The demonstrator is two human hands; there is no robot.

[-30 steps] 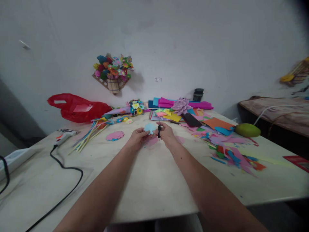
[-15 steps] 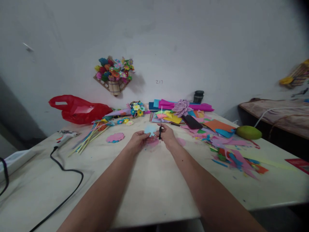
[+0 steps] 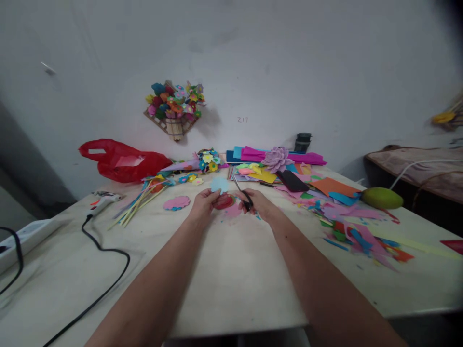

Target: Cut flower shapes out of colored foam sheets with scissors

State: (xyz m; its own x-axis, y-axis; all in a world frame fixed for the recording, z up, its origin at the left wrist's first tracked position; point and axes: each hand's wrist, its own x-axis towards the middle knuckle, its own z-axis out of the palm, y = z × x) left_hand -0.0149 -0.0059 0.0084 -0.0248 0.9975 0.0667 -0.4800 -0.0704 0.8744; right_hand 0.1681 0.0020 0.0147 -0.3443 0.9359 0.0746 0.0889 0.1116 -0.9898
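Note:
A light blue scalloped paper piece (image 3: 219, 184) is pinched between the thumb and fingers of my left hand (image 3: 204, 201). My right hand (image 3: 257, 202) grips scissors (image 3: 247, 198) by their black handles, with the blades pointing up and to the left, apart from the blue piece. Below and between the hands, a red round object (image 3: 224, 201) and some pink paper (image 3: 233, 210) lie on the table. To the left of my left hand rests a pink scalloped cutout (image 3: 176, 202) with blue showing under its edge.
A glue gun (image 3: 104, 203) with a black cord lies at left by a white power strip (image 3: 25, 241). Behind are a red plastic bag (image 3: 123, 161), thin sticks (image 3: 137, 207) and paper flowers (image 3: 209, 160). Coloured scraps (image 3: 361, 236), a black phone (image 3: 292, 181) and a green mango-like object (image 3: 382, 198) fill the right.
The scissors have swung from upright to leaning left and moved away from the blue piece. My hands are farther apart, and the red round object shows between them. The view has shifted slightly.

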